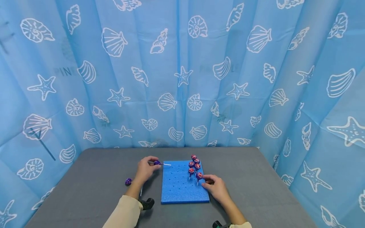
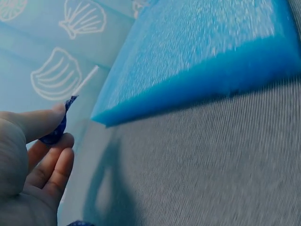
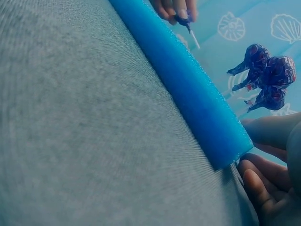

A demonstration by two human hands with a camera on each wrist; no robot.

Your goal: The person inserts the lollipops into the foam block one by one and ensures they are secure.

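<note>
My left hand (image 1: 146,169) pinches a purple-wrapped lollipop (image 2: 59,127) by its candy end between thumb and fingers. Its white stick points right, over the far left corner of a blue foam board (image 1: 179,197). My right hand (image 1: 218,188) grips the board's right edge, thumb at the top and fingers curled beside the side face in the right wrist view. Close to those fingertips stands a red-and-purple lollipop (image 1: 199,176), stick down in the board. Several similar lollipops (image 1: 191,164) stand upright behind it along the right side. Small holes dot the board's left and middle.
Another purple lollipop (image 1: 128,181) lies on the grey table (image 1: 105,167), left of my left forearm, its stick partly hidden behind the arm. A blue curtain (image 1: 182,79) with white shell prints hangs behind the table and at both sides.
</note>
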